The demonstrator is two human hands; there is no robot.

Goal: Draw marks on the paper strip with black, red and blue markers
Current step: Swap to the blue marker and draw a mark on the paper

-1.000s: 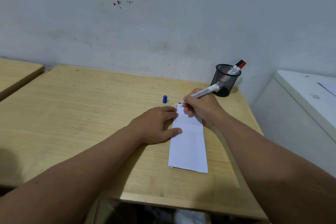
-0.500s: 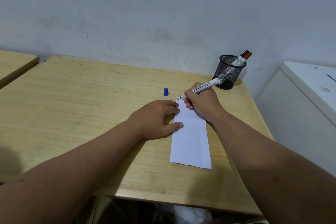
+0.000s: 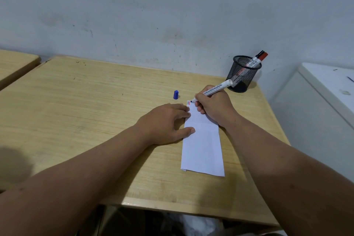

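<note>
Paper strip [image 3: 202, 151] flat on the wooden desk [image 3: 80, 113], long axis running away from the near edge, folded across the middle. Left of it, left hand [image 3: 166, 123] palm-down on the desk, fingers loosely together, fingertips and thumb pressing the strip's left edge. Just beyond those fingertips, blue cap [image 3: 176, 95] standing alone on the desk, apart from the strip. At the strip's far left corner, short red and dark marks [image 3: 189, 102], side by side. Immediately right of the marks, tip of the white-barrelled marker [image 3: 212, 90] touching or just above the paper, barrel slanting up and to the right. Right hand [image 3: 213, 106] curled around the marker in a writing grip, heel resting on the strip's far right part. Farther right, near the wall, black mesh pen holder [image 3: 243, 73] with a red-capped marker [image 3: 258, 60] and a black-capped marker leaning out.
</note>
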